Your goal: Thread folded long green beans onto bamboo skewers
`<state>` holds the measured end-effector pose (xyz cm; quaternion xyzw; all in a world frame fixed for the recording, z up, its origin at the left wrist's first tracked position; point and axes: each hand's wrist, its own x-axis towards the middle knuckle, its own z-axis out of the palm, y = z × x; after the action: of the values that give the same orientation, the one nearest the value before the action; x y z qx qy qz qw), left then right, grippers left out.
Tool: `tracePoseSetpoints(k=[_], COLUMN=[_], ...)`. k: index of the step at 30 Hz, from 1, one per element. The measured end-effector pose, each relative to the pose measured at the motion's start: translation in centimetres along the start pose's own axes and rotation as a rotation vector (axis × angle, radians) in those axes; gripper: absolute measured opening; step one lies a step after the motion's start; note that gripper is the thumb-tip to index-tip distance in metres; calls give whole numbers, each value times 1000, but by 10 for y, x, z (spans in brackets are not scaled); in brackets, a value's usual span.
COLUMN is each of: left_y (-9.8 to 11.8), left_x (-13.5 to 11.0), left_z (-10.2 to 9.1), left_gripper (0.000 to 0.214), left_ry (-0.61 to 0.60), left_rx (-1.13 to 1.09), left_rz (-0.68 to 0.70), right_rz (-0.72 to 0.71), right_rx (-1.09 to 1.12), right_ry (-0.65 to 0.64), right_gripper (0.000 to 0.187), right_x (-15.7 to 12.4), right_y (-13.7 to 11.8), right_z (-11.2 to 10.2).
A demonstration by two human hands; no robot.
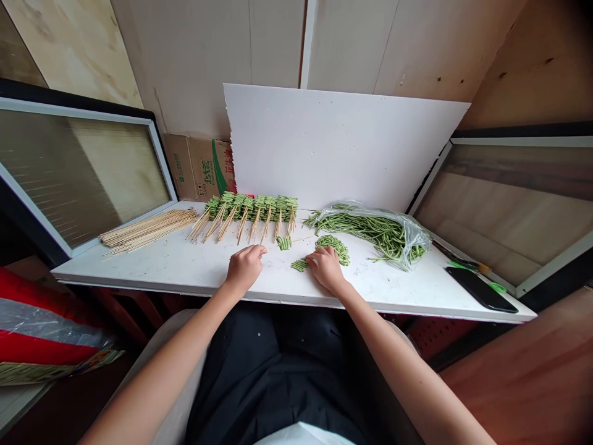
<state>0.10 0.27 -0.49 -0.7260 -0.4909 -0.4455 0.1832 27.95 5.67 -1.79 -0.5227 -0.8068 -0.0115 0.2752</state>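
My left hand (245,269) is closed just above the white table, its fingertips pinched together; what they hold, if anything, I cannot make out. To its right, my right hand (325,267) has its fingers curled down around the end of a short row of cut green bean pieces (299,265). Behind that hand lies a heap of cut green bean pieces (334,247). Another small row of bean pieces (283,243) lies between the hands, farther back. Finished bean skewers (252,210) are stacked in bunches beyond my left hand, their bare stick ends toward me.
Bare wooden skewers (148,230) lie in a pile at the left. A clear plastic bag of long green beans (380,232) rests at the back right. Near the table's right end are a black phone (482,288) and green-handled scissors (498,288). A white board (343,148) stands behind.
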Motion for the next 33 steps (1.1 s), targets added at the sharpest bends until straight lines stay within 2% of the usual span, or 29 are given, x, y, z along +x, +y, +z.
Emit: tracePoseSetpoints(k=[6,9,12,15,17,20,23,26,33], left_y=[2,3,3,2,1,0,-1,-1,2], left_x=[-2,-2,-2,-1,-1,-2,-3,-4,-3], left_z=[2,2,2,2,2,3,4,5,4], left_gripper=[35,34,33,33,34,36,39,40,33], left_ry=[-14,-10,2,8,4,-7,-13,-16,-8], left_rx=[14,14,5,-17,-35,-47,-56,-68,-126], left_rz=[39,65,73,46,29,15,13,27,38], right_rz=[-2,-7,71,189,270,375,400,384,390], right_rx=[46,162,476,868,1053,1270,1461,1535,1560], right_ry=[8,59,113,117,100,47,0,3,50], right_gripper=[20,17,16,37,47,46,41,38,41], right_x=[4,7,11,15,17,18,17,17,16], right_y=[3,7,12,15,16,15,11,7,8], right_z=[2,-1,-5,-9,-11,-15,-22,-28,-33])
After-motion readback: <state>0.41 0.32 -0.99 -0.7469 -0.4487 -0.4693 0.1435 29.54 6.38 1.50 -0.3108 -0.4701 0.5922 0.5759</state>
